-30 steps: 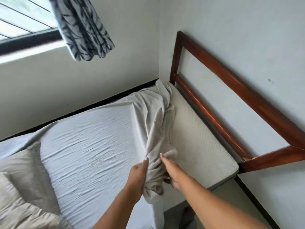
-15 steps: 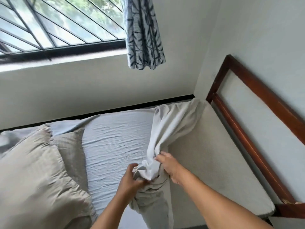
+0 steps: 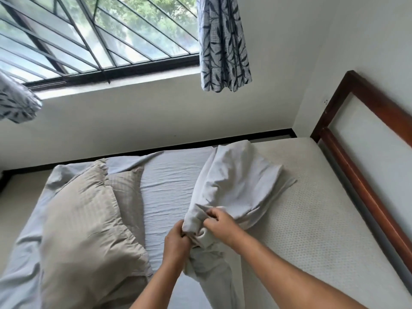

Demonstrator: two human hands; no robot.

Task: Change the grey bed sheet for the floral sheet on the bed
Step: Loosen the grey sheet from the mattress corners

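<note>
Grey bed sheet is bunched up in the middle of the bed, off the bare mattress. Left hand and right hand both grip it tight. Pillows lie beside it.

Two bare hands are seen, the left hand and the right hand, each shown from its back with the knuckles outlined. Behind the left hand a bare left forearm is seen, uncovered from the wrist down to the lower edge of the view. Behind the right hand a broader right forearm is shown, likewise uncovered along all of its visible length
</note>
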